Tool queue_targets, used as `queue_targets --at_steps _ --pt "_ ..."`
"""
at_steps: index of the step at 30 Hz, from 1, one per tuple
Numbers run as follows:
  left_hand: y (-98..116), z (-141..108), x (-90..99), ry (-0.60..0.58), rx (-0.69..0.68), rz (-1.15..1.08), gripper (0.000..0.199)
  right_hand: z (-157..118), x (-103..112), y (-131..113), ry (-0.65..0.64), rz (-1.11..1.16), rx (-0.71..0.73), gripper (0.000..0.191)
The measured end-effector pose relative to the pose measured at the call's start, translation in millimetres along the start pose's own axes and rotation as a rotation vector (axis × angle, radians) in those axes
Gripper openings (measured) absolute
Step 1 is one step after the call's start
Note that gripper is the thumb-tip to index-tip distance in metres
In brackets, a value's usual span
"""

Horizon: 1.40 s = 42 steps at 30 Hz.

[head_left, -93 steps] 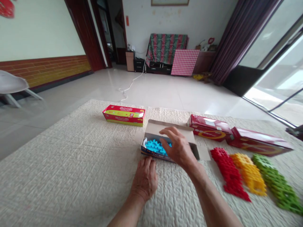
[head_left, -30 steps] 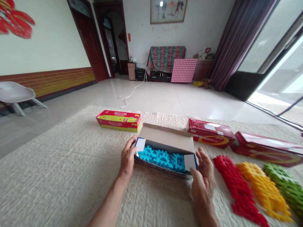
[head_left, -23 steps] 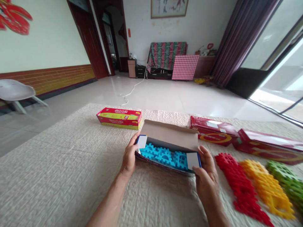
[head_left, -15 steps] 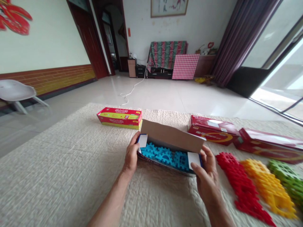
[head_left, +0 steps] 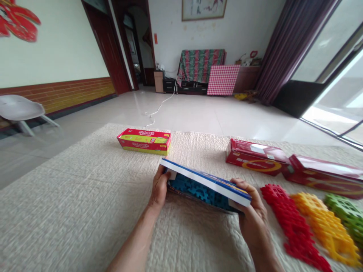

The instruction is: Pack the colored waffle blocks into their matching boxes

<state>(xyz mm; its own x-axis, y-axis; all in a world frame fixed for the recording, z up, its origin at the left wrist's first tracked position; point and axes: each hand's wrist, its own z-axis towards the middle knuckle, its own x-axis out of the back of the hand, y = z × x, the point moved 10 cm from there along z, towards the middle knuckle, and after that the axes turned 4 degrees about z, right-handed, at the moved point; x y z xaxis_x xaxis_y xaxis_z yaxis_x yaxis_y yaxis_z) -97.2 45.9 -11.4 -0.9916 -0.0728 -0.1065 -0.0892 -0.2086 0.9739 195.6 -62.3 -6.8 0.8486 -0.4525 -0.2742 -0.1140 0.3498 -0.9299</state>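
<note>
Blue-edged carton (head_left: 187,196) is sitting between the hands, mid-width on the quilted mat (head_left: 93,211); can't tell if its base is touching down. Long axis is running left-right, slanting so the right end is pointing toward the mat's near edge. Left hand (head_left: 159,189) is clamping the left end, right hand (head_left: 256,217) is gripping the right end with fingers over the lid (head_left: 207,180), so neither is nearer. Lid is tilting over the blue pieces (head_left: 198,189), leaving a gap along the front. Red-and-yellow box (head_left: 144,141) is lying by the mat's far edge, beyond the left end; dark red box (head_left: 256,156) and second dark red box (head_left: 326,175) are lining up toward the far right corner. Red pieces (head_left: 292,223), yellow pieces (head_left: 323,219) and green pieces (head_left: 343,207) are lying right of the right hand, red nearest
</note>
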Motion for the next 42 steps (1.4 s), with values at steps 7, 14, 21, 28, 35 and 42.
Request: queue_targets --at_steps 7,14,21,28,35,42 --pt "-5 0 0.1 0.040 0.062 -0.058 0.048 0 -5 -3 -0.070 0.138 -0.110 0.036" --pt "-6 2 -0.1 0.033 0.041 -0.008 0.043 -3 -12 -21 -0.101 -0.239 0.114 0.037" --pt "-3 -2 -4.7 -0.033 -0.026 -0.125 0.040 -1 -5 -27 -0.009 -0.376 0.148 0.027" --pt "-11 -6 -15.9 -0.099 0.108 -0.382 0.050 -2 0 -25 0.004 -0.402 0.163 0.028" --pt "2 -6 -13.1 -0.128 -0.011 -0.104 0.044 -2 -3 -28 0.019 -0.415 0.182 0.028" --pt "4 -5 -13.6 -0.124 0.002 -0.129 0.041 -3 -5 -32 0.015 -0.417 0.204 0.027"
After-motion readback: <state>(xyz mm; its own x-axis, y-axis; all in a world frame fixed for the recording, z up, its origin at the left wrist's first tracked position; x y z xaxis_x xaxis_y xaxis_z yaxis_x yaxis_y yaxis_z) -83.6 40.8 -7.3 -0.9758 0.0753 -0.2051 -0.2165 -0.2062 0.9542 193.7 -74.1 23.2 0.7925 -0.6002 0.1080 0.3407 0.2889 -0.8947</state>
